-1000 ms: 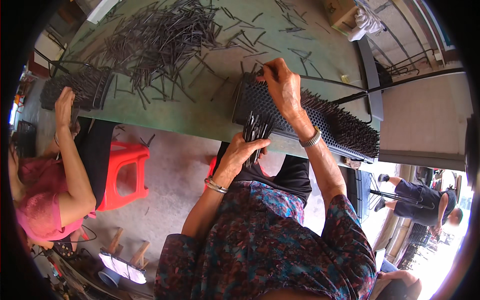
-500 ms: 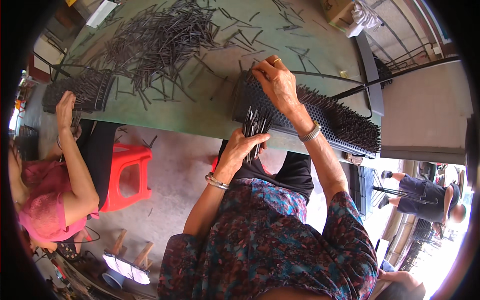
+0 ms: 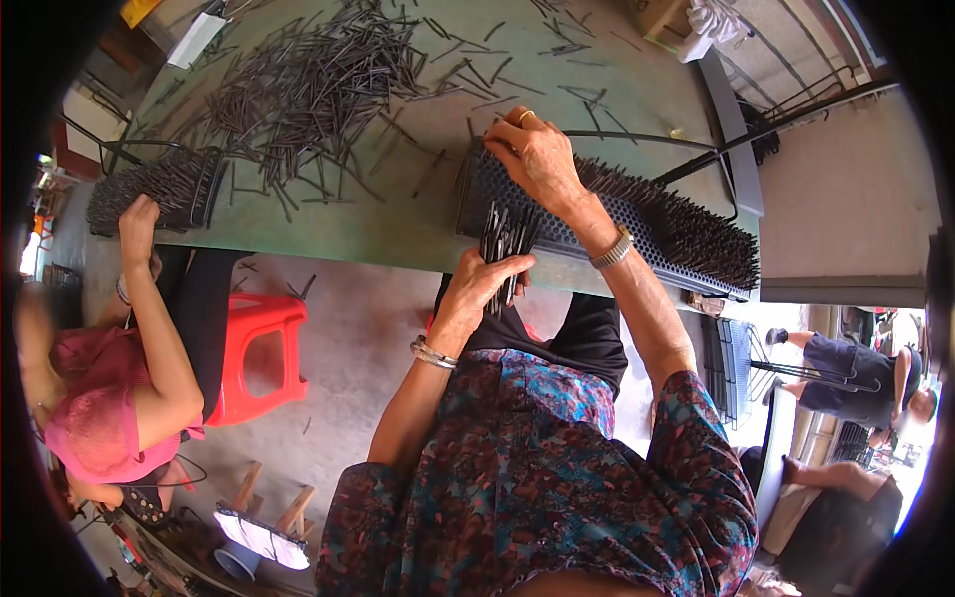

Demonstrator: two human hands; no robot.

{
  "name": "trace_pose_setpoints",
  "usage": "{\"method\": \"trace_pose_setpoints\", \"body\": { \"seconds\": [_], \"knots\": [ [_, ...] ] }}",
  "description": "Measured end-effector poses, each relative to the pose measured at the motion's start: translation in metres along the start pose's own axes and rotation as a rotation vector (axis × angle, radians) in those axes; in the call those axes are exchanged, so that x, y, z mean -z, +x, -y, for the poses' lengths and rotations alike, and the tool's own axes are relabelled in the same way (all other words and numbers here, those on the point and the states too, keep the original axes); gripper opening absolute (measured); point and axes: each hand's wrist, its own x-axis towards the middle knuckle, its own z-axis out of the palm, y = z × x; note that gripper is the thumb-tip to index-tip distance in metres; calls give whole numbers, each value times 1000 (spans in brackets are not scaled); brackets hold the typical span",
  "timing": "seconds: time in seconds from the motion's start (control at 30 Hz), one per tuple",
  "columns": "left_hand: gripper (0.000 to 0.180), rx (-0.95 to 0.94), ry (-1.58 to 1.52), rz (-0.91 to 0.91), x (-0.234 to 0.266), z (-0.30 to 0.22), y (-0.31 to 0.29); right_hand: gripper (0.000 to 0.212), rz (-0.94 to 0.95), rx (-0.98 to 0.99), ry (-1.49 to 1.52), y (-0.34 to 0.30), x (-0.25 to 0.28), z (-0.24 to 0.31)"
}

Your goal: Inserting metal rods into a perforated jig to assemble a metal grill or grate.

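Note:
A bundle of thin dark sticks (image 3: 507,231) stands upright in my left hand (image 3: 476,291), whose fingers are wrapped round it just off the table's front edge. My right hand (image 3: 542,164) is closed in a pinch over the left end of a black perforated rack (image 3: 589,231). Whatever is between its fingertips is hidden. Many upright sticks (image 3: 691,231) fill the rack's holes along its back and right end, while bare holes show nearer my right wrist. A big loose pile of the same sticks (image 3: 323,85) lies farther back on the green table (image 3: 368,231).
At the left, a co-worker's hand (image 3: 139,221) is at another stick-filled rack (image 3: 204,189). A red stool (image 3: 277,383) stands below the table edge. Thin black bars (image 3: 736,144) cross behind my rack. Other people (image 3: 846,368) are at the far right.
My right hand has shifted slightly left and up along the rack's left end. My left hand keeps the bundle nearly in place. At the lower right, another person has come further into view.

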Motion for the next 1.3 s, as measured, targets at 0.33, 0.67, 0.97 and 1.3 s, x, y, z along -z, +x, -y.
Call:
{"method": "trace_pose_setpoints", "body": {
  "seconds": [0.33,0.67,0.97,1.3],
  "knots": [
    [19,-15,4,5,0,-4,-1,22,-9,-78,-84,-6,5,0],
    [20,33,41,25,2,-6,-2,21,580,-441,830,-28,42,17],
    [22,39,75,-17,5,-2,4,15,463,-503,849,-36,35,33],
    [16,131,-3,109,10,-7,8,18,141,-619,876,-23,51,18]
  ]
}}
